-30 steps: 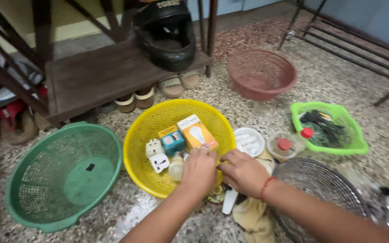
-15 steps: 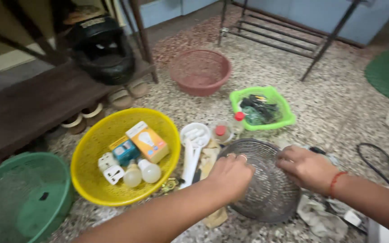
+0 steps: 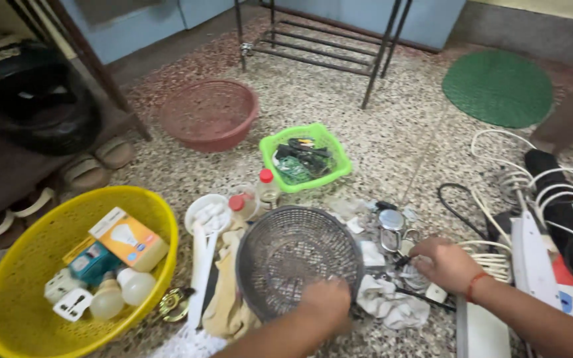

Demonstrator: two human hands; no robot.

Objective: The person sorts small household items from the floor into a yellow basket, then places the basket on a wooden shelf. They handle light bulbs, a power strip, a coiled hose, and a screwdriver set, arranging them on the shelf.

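L hand (image 3: 326, 299) sits on the near rim of the grey mesh basket (image 3: 298, 257), fingers curled over the edge; looks like a closed grip on it. R hand (image 3: 444, 264) w/ red thread at the wrist is down among small bits next to a white cloth (image 3: 386, 299), fingers bent; can't tell if it holds anything. Basket rests on the floor, center. Left: yellow basket (image 3: 8, 318) w/ bulbs (image 3: 122, 292) & boxes. Right: white cables (image 3: 532, 185). Further back: green tray (image 3: 334, 149), red basket (image 3: 208, 116), metal rack (image 3: 326, 40).
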